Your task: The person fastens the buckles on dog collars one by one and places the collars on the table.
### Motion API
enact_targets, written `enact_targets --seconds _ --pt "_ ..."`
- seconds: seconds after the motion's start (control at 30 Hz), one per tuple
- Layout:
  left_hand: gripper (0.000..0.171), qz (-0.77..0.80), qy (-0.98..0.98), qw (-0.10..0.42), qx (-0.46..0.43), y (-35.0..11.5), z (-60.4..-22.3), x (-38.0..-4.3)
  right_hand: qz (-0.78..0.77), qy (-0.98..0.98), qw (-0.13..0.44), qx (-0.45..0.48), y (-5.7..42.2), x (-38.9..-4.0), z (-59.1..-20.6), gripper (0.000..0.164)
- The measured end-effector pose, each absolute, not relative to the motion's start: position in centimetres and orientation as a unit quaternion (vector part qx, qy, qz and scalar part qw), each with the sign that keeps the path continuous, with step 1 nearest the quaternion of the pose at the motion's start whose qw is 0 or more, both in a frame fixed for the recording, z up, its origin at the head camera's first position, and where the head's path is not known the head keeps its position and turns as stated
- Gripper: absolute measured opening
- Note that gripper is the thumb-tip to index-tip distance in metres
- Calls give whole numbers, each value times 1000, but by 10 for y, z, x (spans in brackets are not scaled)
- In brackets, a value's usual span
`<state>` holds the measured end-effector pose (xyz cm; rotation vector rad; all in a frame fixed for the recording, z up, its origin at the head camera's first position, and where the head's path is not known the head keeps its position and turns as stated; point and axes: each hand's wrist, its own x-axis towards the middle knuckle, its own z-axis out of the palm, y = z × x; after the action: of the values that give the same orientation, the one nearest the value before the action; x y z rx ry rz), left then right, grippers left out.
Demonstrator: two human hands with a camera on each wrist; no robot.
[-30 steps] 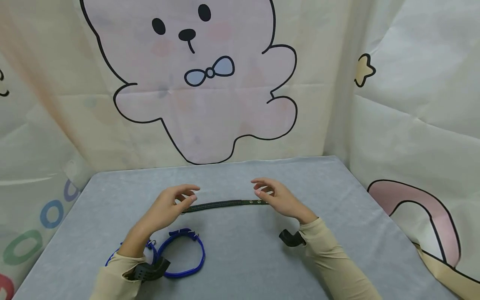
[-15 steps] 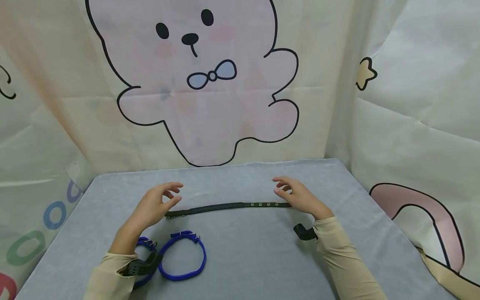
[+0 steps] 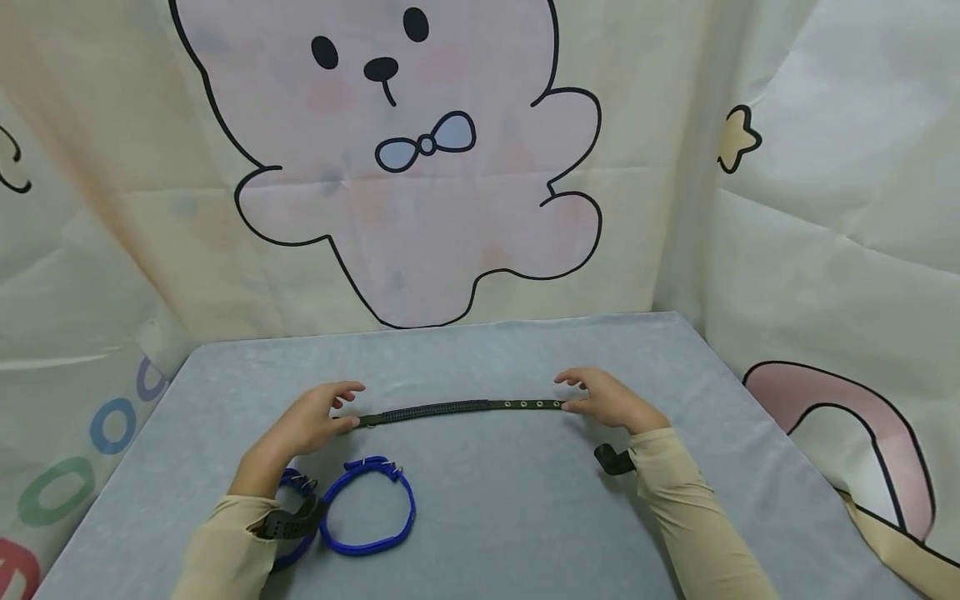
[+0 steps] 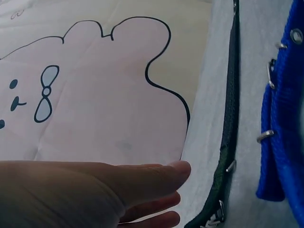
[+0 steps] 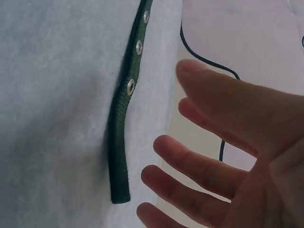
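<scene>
A dark green collar [image 3: 450,407] lies stretched out lengthwise on the table. My left hand [image 3: 309,423] is at its buckle end, thumb overlapping the strap in the head view. In the left wrist view, the metal buckle [image 4: 217,213] shows and the fingers stand apart from the strap. At the eyelet end is my right hand [image 3: 611,402], its fingers spread. The right wrist view shows that strap end [image 5: 119,180] with metal eyelets, beside the fingers with a gap between.
Nearer the front lies a blue collar [image 3: 363,549] buckled into a loop. Another blue collar [image 3: 298,553] is partly hidden behind the left wrist. The grey-blue table [image 3: 510,508] is walled by printed cloth [image 3: 465,217] at the back and sides.
My hands have moved apart, left hand leftward and right hand rightward along the green collar. Both have then dipped toward its ends.
</scene>
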<state>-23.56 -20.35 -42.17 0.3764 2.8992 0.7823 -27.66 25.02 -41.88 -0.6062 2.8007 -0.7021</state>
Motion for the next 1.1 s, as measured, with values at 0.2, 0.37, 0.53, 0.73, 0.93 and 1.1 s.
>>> enact_targets --seconds 0.2,0.37,0.53,0.73,0.93,1.1 --pt "53 243 961 62 116 -206 -426 -235 -240 942 122 -202 256 -276 -427 46" --pt "51 224 965 68 118 -209 -431 -236 -223 951 120 -177 262 -277 -431 44" --pt "50 202 971 64 107 -210 -434 -238 -202 960 114 -157 263 -277 -429 36" --pt "37 182 977 60 89 -208 -433 -241 -208 961 107 -147 265 -280 -428 24" --pt "15 185 978 57 81 -211 -430 -242 -246 953 59 -165 266 -284 -422 4" --pt "17 206 974 41 86 -216 -429 -241 -249 952 44 -170 265 -283 -416 9"
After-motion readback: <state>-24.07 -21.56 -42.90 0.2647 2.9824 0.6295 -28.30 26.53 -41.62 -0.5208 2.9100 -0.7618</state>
